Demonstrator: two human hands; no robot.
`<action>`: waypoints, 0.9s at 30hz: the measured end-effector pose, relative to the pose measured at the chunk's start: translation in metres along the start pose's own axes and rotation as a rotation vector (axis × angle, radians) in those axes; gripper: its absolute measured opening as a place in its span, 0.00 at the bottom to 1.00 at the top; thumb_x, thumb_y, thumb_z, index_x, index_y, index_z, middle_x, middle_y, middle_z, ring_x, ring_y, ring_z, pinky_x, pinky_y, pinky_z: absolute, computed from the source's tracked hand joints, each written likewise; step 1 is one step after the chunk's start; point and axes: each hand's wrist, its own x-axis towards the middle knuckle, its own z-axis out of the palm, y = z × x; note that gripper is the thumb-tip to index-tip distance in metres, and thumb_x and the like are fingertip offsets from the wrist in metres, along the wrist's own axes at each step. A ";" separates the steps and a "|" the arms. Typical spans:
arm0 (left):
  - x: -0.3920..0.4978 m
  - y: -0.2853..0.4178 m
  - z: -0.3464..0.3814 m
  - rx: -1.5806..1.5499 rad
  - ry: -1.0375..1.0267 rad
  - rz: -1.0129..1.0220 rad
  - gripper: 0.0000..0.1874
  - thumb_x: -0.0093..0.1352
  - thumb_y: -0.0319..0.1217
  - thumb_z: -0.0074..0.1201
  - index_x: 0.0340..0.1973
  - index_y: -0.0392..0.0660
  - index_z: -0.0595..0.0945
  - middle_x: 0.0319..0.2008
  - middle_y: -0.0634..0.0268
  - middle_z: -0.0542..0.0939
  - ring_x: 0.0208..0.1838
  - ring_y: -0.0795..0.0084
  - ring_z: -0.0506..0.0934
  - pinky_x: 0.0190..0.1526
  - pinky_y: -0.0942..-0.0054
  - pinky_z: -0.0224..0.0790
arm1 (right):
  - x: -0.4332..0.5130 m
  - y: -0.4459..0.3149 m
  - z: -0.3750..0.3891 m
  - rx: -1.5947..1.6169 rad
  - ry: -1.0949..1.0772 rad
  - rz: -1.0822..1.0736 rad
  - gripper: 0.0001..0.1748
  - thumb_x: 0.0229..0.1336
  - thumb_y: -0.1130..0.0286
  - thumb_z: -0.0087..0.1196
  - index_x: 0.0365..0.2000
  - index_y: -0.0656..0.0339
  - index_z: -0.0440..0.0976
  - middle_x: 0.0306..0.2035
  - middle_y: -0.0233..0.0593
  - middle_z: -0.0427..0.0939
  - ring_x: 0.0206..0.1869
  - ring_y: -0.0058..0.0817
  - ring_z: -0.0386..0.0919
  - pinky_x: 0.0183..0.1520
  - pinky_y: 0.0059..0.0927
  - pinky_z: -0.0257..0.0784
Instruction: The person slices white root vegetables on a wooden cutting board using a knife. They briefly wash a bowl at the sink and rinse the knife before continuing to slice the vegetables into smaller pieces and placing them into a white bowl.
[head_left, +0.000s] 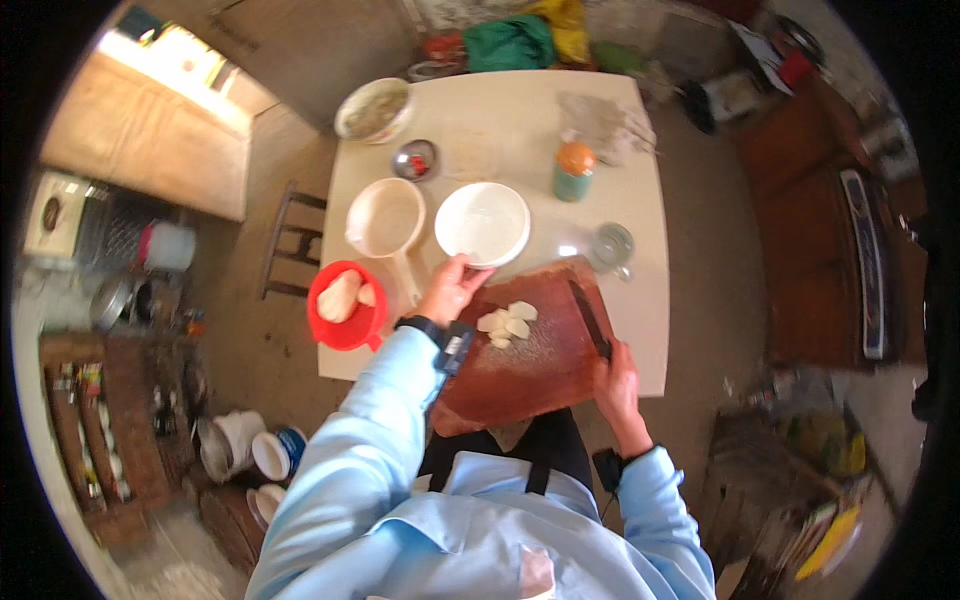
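My left hand (448, 289) grips the near rim of a white bowl (484, 223) that looks empty, just beyond a reddish-brown cutting board (540, 375). In my right hand (619, 375) is the handle of a knife (590, 317), its dark blade lying over the board's right side. Several pale slices, apparently potato (508, 324), rest together on the board's upper left part. Left of my left hand, a red plastic colander or basket (347, 341) holds whole peeled pale pieces. Beside it stands a cream-coloured plastic dipper (386, 217) with a long handle.
A glass mug (612, 247) stands right of the board's far edge. Farther back on the table (517, 90) are a green jar with an orange lid (574, 171), a small metal bowl (414, 160), a large bowl with contents (375, 111) and a cloth (600, 124). A chair (292, 240) stands at left.
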 end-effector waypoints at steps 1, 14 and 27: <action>0.003 -0.006 -0.002 -0.019 0.030 0.037 0.16 0.70 0.24 0.50 0.53 0.33 0.74 0.57 0.55 0.75 0.62 0.60 0.72 0.69 0.53 0.64 | 0.001 0.002 -0.008 0.150 -0.045 0.101 0.23 0.56 0.76 0.47 0.53 0.69 0.68 0.44 0.62 0.74 0.46 0.56 0.75 0.51 0.46 0.71; 0.000 0.001 0.002 0.309 0.513 -0.028 0.11 0.70 0.23 0.55 0.46 0.34 0.76 0.42 0.56 0.80 0.43 0.64 0.81 0.48 0.63 0.80 | 0.036 -0.010 -0.031 0.480 -0.511 0.211 0.10 0.57 0.78 0.54 0.40 0.67 0.73 0.24 0.32 0.72 0.23 0.17 0.70 0.24 0.23 0.66; -0.086 0.121 -0.126 1.906 0.043 0.691 0.19 0.57 0.15 0.50 0.45 0.36 0.76 0.42 0.48 0.78 0.54 0.46 0.73 0.57 0.55 0.66 | -0.010 -0.089 0.075 0.069 -0.507 -0.225 0.17 0.54 0.76 0.58 0.45 0.66 0.70 0.40 0.54 0.74 0.42 0.54 0.76 0.44 0.43 0.73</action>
